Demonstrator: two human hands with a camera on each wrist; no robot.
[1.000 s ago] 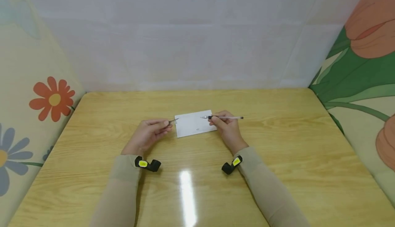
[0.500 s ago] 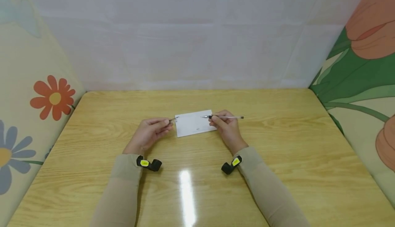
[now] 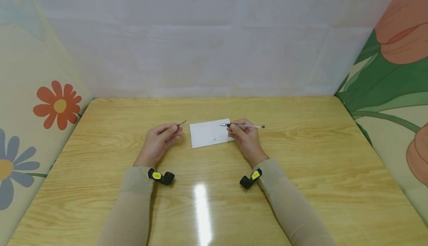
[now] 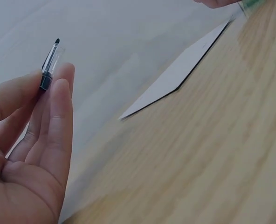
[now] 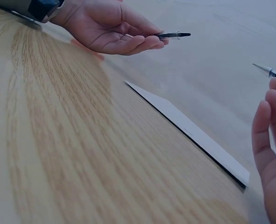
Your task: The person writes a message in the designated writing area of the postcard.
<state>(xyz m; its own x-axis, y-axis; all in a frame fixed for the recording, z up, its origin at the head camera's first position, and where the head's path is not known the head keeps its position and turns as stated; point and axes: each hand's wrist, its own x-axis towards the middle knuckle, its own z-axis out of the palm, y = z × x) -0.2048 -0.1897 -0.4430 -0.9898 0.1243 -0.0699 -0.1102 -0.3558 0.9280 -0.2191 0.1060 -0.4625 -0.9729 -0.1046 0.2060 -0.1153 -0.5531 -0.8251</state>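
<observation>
A clear pen cap [image 4: 46,70] with a black clip is pinched between thumb and fingers of my left hand [image 3: 159,139]. It points up and away, just left of a white notepad [image 3: 208,133]. My right hand [image 3: 246,139] grips a clear-barrelled pen [image 3: 255,126] with a black grip section. The pen's bare metal tip [image 5: 263,69] points left, over the notepad's upper right part in the head view. From the right wrist view, both cap and pen are raised above the pad. The pad lies flat, with a small dark mark near its lower edge.
The wooden table [image 3: 214,171] has a bright light reflection in front of the pad. A white cloth [image 3: 214,52] hangs behind the table. Flower-printed panels [image 3: 57,106] stand at both sides. Each wrist wears a small black camera [image 3: 161,177].
My left hand has drawn back leftward from the notepad with the cap, whose end now tilts further up. My right hand and the pen have hardly moved.
</observation>
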